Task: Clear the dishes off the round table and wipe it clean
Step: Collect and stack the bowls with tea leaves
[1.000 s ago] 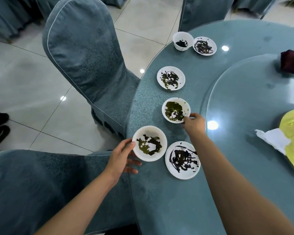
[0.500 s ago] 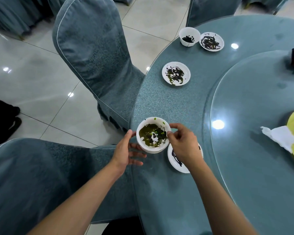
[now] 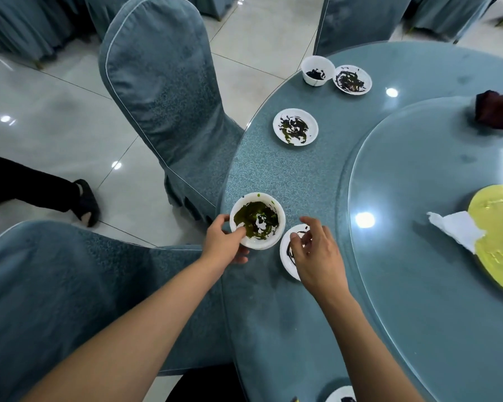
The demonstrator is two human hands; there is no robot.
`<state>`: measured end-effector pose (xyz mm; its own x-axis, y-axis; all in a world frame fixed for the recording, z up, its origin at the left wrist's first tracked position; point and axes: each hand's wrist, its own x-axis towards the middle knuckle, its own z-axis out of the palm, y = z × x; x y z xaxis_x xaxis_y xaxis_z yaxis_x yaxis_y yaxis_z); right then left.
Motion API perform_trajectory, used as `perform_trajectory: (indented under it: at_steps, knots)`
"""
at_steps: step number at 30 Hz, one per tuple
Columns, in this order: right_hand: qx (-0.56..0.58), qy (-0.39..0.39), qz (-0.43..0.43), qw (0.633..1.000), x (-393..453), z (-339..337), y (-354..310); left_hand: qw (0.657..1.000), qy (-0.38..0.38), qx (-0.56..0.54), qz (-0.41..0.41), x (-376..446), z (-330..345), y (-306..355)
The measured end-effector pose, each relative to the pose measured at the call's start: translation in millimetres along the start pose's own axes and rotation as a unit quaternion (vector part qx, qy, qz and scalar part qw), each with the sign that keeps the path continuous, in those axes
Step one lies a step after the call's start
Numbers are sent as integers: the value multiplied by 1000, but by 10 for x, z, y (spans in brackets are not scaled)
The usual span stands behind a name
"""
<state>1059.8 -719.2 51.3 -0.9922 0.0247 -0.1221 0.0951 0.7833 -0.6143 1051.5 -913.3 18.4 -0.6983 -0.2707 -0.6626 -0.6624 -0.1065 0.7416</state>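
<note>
Two white bowls smeared with green sauce sit stacked at the near edge of the round blue table. My left hand grips the stack, thumb over the rim. My right hand hovers with loosely bent fingers over a small white plate streaked with dark sauce, holding nothing. Farther along the edge lie another dirty plate, a white bowl and a third plate.
A glass turntable covers the table's middle, carrying a yellow platter, a crumpled napkin and a dark red cloth. Covered chairs stand close on the left. A person's foot is on the floor. Another dish shows at the bottom edge.
My right hand carried the green-smeared bowl over, set it into the bowl by my left hand, then let go. My left hand closed on the stack.
</note>
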Motion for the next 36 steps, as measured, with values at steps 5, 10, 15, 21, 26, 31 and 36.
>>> perform_trajectory:
  at_steps: [5,10,15,21,26,31,36]
  knots:
    - [9,-2,-12,1000,-255,-46,-18,999,26,8,25,-166,-104,-107]
    - [-3,-19,-32,999,-510,16,-65,998,57,9,36,-547,-376,-337]
    - [11,-30,-66,997,-734,132,-192,995,91,-13,40,-967,-750,-570]
    - [1,-60,-152,987,-960,451,-539,985,159,-49,39,-1555,-1319,-765]
    - [-53,-90,-227,968,-1205,742,-976,967,230,-98,40,-2034,-1856,-862]
    - [-64,-109,-287,950,-1505,998,-1474,949,281,-140,42,-2423,-2419,-978]
    - [-84,-113,-321,937,-1886,1304,-1952,940,297,-153,65,-2719,-2965,-1103]
